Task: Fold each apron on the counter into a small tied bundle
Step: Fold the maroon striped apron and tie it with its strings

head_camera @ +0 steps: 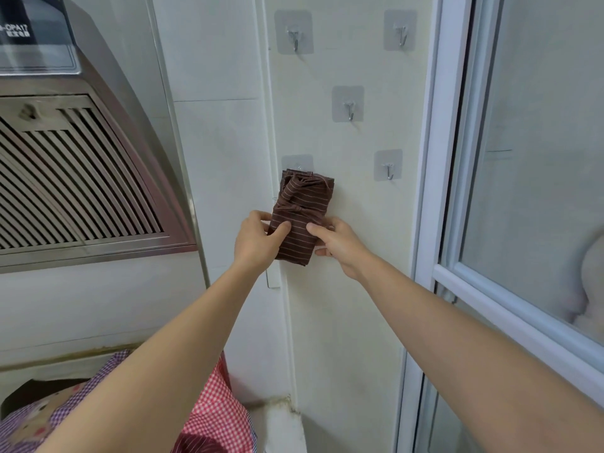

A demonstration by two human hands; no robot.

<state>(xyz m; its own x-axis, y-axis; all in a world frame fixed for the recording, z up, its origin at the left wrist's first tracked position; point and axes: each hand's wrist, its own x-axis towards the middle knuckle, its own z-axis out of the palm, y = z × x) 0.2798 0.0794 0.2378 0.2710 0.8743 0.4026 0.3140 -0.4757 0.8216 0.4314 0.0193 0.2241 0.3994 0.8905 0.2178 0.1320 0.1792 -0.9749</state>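
Our left hand (258, 240) and right hand (336, 245) pinch the lower sides of a folded, knotted brown pin-striped cloth apron bundle (302, 207); above our grip, its top meets a clear adhesive hook (295, 162).

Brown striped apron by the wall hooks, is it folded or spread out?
Folded: the brown striped apron is a bundle with a knot across its middle, pinched by the left hand and right hand.
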